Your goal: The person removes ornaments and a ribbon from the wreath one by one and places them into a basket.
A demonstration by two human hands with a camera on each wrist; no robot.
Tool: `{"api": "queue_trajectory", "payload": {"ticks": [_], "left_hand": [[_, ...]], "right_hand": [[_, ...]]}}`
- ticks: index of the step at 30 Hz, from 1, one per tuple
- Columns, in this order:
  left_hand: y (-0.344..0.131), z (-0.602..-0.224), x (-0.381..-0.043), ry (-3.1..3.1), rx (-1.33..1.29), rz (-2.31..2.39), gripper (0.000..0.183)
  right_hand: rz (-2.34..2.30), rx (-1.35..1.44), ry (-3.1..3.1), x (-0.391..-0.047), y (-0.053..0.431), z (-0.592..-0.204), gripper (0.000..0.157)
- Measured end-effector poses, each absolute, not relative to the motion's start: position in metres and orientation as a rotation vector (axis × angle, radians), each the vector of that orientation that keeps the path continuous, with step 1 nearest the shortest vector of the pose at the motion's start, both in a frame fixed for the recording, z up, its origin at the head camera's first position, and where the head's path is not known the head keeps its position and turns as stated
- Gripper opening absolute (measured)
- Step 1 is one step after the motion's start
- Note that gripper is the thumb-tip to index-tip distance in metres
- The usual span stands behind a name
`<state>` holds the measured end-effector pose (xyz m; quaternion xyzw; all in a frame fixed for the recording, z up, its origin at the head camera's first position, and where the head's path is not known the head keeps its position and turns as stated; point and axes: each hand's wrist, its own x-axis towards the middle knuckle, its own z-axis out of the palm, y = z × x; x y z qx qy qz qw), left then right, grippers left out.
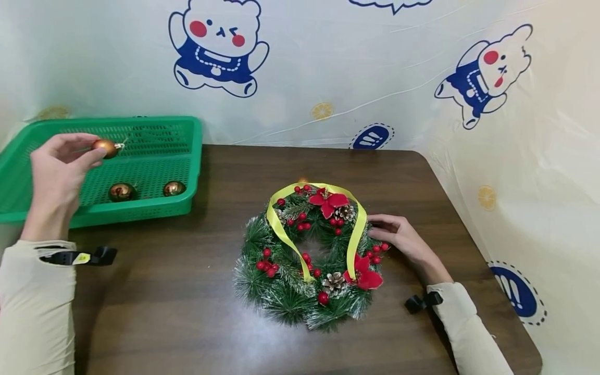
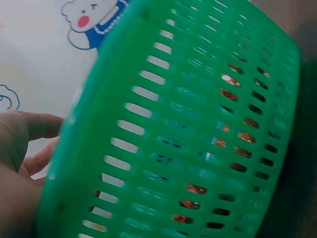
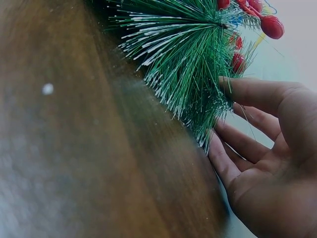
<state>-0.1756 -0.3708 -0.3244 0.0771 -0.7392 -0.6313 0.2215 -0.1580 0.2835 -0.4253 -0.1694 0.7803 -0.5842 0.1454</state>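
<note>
My left hand [image 1: 58,172] is above the green basket, pinching a bronze Christmas ball [image 1: 107,148] between thumb and fingers. The ball's metal cap points right. In the left wrist view, the basket wall hides the fingertips of the left hand [image 2: 25,153] and whatever they hold. A green Christmas wreath [image 1: 281,299] lies on the table, with red berries, pine cones, red flowers and a yellow ribbon [image 1: 357,229] looped over it. At the wreath's right edge, the fairly straight fingers of my right hand [image 1: 405,239] touch the needles, the thumb apart from the other fingers.
The green plastic basket [image 1: 136,212] stands at the table's back left. Two more bronze balls, one left [image 1: 123,191] and one right [image 1: 174,188], lie inside it. A printed sheet [image 1: 300,67] covers the wall behind the brown table [image 1: 187,302] and at its right.
</note>
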Motion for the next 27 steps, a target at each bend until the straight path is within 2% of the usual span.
{"api": "queue_trajectory", "payload": {"ticks": [6,27], "left_hand": [[-0.3731,-0.329,-0.1747,-2.207,0.212,-1.635,0.034],[-0.3737,-0.3286,-0.1728,-2.283,0.087,-1.688,0.041]], "right_hand": [[-1.677,-0.491,2.256,-0.1575,0.2811,-0.426,0.038],[-1.655,-0.489,2.299,-0.1579,0.2825,-0.4268,0.038]]}}
